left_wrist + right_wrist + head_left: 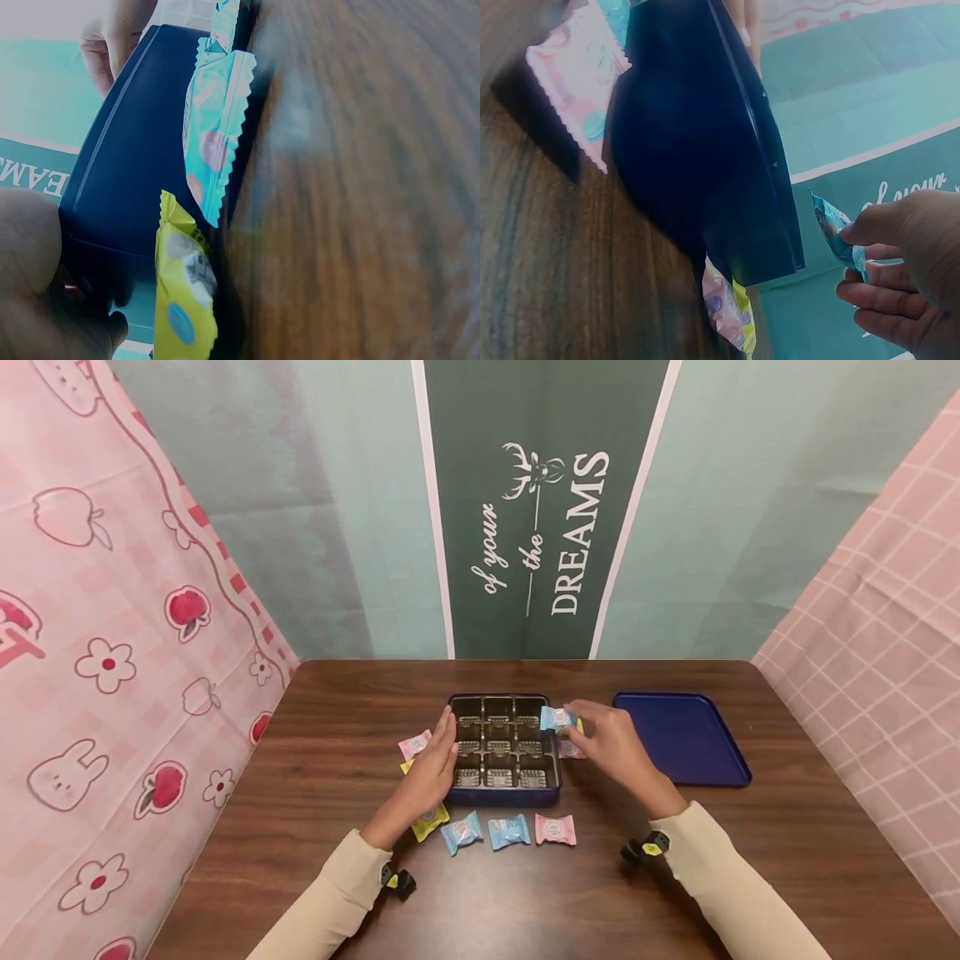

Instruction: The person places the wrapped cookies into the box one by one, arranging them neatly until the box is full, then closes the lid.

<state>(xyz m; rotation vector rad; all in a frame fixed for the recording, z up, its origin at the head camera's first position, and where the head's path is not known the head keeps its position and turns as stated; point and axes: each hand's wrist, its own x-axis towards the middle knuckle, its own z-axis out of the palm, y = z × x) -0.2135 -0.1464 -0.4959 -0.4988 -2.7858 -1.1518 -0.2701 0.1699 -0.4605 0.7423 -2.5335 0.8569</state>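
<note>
head view, with wrist views: my right hand [611, 745] pinches a small light-blue wrapped candy [558, 718] between thumb and fingertips, fingers curled on its wrapper, holding it just above the far right corner of the dark blue rectangular box with a nine-cell plastic insert [501, 748]; the right wrist view shows the same candy [835, 234] clamped at my fingertips [870, 225], apart from the box's outer wall [705, 150]. my left hand [427, 777] rests against the left wall of the box, fingers straight and together, pressing its side. the box sits at the middle of the dark brown wooden table [337, 877]. a pink wrapped candy [415, 744] lies just left of my left hand, on the table, and a yellow wrapped candy [430, 821] lies partly under my left wrist. in a row near the box's near edge lie a light-blue wrapped candy [462, 832], a second light-blue candy [508, 831] and a pink candy [555, 829]. another pink candy [570, 749] lies on the table by the box's right wall, below my right hand. the flat dark blue rectangular lid [681, 739] lies on the table to the right of the box, apart from it.
</note>
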